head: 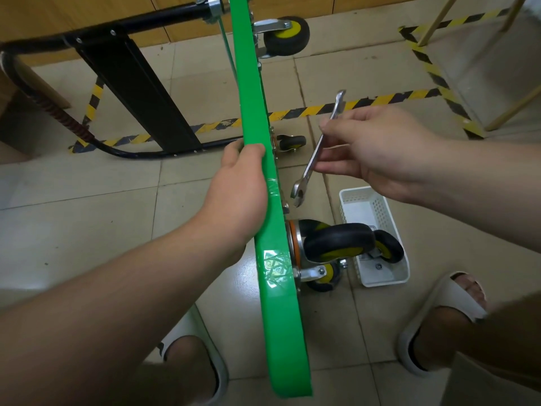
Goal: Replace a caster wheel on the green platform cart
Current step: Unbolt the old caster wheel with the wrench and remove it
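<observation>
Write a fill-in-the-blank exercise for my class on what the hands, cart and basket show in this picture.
1. The left hand grips the edge of the ____ cart platform, which is tipped on its side.
2. The right hand holds a metal ____.
3. A loose caster wheel lies in the white ____ on the floor.
Missing words: green; wrench; basket.

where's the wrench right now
Head view: the wrench is pinched in the right hand, just right of the green cart deck standing on edge, open end down near the nearest caster wheel.
</observation>
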### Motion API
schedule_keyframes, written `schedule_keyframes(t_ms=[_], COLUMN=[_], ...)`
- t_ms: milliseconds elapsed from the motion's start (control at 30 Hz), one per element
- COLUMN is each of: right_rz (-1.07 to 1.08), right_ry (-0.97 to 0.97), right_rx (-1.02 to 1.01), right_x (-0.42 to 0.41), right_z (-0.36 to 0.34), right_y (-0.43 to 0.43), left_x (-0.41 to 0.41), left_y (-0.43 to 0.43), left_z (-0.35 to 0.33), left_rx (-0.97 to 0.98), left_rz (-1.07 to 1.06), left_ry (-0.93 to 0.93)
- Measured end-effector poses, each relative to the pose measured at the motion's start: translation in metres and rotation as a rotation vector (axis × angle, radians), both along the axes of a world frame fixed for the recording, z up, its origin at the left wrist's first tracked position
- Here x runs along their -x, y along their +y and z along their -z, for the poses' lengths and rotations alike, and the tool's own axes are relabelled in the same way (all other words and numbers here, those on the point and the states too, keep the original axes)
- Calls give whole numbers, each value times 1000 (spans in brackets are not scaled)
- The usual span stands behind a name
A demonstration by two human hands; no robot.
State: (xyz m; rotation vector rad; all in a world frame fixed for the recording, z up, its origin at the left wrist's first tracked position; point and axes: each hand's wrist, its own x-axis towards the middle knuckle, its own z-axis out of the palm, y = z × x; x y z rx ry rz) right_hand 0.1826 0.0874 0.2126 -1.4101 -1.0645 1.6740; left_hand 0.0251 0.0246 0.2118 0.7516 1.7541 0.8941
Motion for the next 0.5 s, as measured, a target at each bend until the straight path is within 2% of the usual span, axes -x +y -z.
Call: schedule_keyframes(t_ms=[500], right_rz=[-70], right_ry=[-26], right_rx=[6], right_x=[21], right_z=[12], right_y=[3], left_x=[0], left_y=[0], left_z=[2], left_rx=[-9], left_rz=[-12], left_ry=[-10])
